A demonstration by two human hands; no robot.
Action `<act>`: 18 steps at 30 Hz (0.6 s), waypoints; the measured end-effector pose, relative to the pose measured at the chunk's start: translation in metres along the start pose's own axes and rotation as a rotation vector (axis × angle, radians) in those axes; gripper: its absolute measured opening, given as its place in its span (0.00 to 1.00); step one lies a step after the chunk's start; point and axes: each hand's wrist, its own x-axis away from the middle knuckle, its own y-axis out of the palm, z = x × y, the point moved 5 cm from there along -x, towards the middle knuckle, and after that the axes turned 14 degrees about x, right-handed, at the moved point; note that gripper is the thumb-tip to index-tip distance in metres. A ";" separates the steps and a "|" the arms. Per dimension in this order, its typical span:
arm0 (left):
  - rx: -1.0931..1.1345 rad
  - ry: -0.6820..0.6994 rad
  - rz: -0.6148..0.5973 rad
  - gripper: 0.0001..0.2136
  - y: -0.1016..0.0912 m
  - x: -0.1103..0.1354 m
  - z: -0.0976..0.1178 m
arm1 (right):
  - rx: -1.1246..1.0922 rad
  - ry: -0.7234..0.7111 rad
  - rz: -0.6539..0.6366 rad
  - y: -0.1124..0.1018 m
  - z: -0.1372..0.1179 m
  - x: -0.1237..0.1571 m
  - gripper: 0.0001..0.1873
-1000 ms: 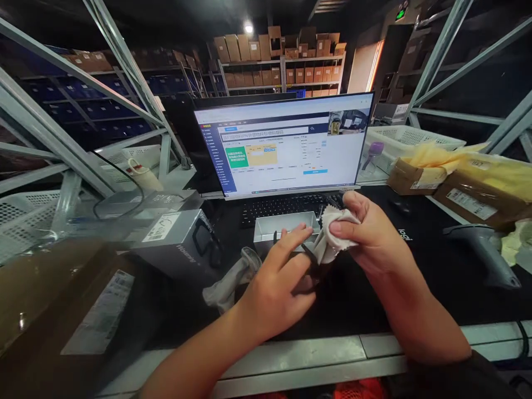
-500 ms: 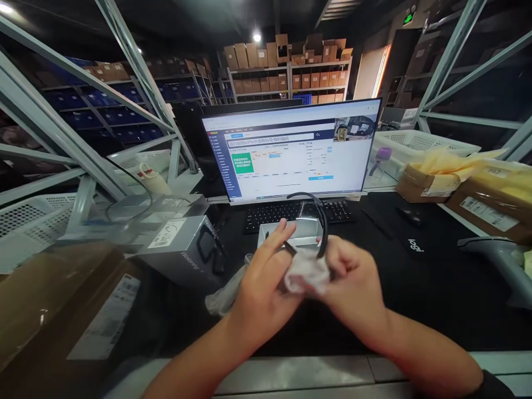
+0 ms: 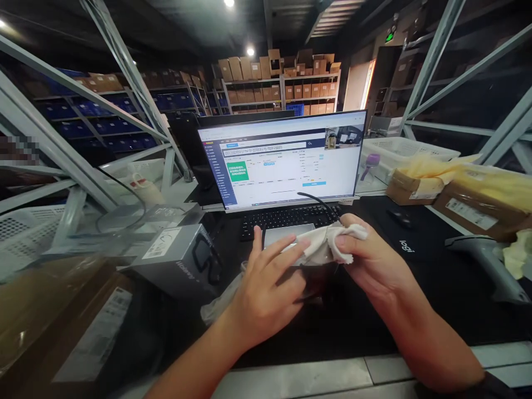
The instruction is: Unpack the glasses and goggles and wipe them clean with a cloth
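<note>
A dark pair of glasses (image 3: 318, 281) is held in front of the keyboard, its black, curved temple arm (image 3: 322, 202) sticking up towards the monitor. My left hand (image 3: 268, 288) has the glasses by their left side, with some fingers stretched over the front edge and the thumb side partly hidden. In my right hand (image 3: 374, 260) a white cloth (image 3: 322, 244) is pinched between thumb and fingers. The cloth lies across the top of the glasses and covers part of them. Behind the hands is a pale open box (image 3: 286, 235), partly covered.
A grey product box (image 3: 170, 266) stands at left beside a clear plastic bag (image 3: 218, 305) and a large brown carton (image 3: 37, 310). The monitor (image 3: 270, 160) and keyboard (image 3: 249, 226) are ahead. A barcode scanner (image 3: 486, 260), mouse (image 3: 399, 218) and cartons (image 3: 469, 210) sit at right.
The cloth has gone from bunched between both hands to spread across the glasses. My right hand has moved right and up, and my left fingers have spread. The view has tilted up slightly.
</note>
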 end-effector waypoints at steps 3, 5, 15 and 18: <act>-0.053 -0.032 0.051 0.08 0.002 0.001 -0.003 | -0.022 0.044 0.020 0.002 0.008 -0.011 0.35; -0.124 -0.064 0.109 0.07 0.000 0.004 -0.004 | -0.020 0.010 0.060 0.008 0.018 -0.013 0.34; -0.264 -0.083 0.301 0.05 -0.007 0.019 -0.004 | 0.377 -0.549 0.251 0.045 0.054 0.030 0.38; -0.264 -0.075 0.327 0.04 -0.007 0.020 -0.001 | 0.329 -0.530 0.190 0.047 0.048 0.030 0.40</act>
